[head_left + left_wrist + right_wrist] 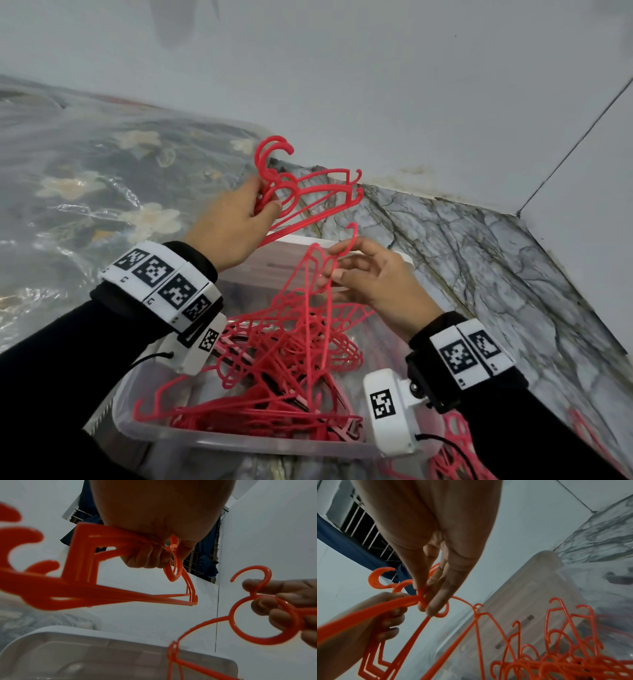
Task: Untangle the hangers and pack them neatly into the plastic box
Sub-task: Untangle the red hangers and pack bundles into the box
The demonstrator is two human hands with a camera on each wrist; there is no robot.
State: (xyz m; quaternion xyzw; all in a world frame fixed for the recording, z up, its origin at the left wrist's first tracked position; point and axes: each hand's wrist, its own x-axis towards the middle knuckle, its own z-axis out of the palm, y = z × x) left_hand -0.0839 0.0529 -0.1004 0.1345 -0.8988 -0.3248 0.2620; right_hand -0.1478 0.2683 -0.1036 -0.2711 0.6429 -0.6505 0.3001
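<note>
Left hand: your left hand (230,229) has its fingers curled around a small stack of red hangers (310,195), gripping them near the necks and holding them up above the far end of the box.
Right hand: your right hand (373,279) pinches the neck of a single hanger (317,291) between thumb and fingertips; its hook points up.
Single hanger: its lower part hangs down into the tangle.
Tangle: a knotted heap of red hangers (281,383) lies inside the box.
Box: the clear plastic box (239,442) sits on the marbled floor (479,260), near the wall (376,85).
Outside the box: more red hangers (452,445) lie on the floor by your right wrist.
</note>
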